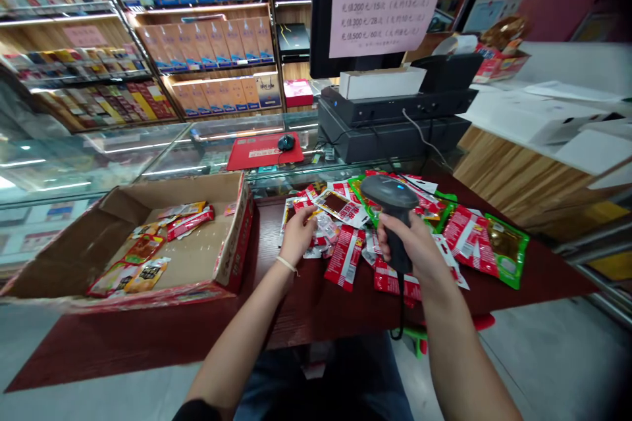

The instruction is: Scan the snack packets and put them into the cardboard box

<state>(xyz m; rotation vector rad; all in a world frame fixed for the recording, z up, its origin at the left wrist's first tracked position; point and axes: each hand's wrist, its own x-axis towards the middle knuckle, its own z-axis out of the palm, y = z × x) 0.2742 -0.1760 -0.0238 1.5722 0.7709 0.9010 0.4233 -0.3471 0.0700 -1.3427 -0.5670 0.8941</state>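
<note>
A dark red desk (148,335) stands in a shop, stocked shelves (197,46) far behind. A cardboard box (217,256) sits left. The right hand (412,243) grips a black scanner (390,200) over snack packets (459,230); the left hand (296,233) pinches one packet (316,220).

The person is wearing a thin pale wristband (287,265) (just behind the left hand (299,233)), a dark sleeve (195,411) and blue trousers (345,375).

Both bare forearms are reaching forward, roughly side by side, elbows bent. The left hand (297,235) is lying palm-down with its fingers loosely curled, while the right hand (413,245) is clenching in a tight, upright grip.
</note>
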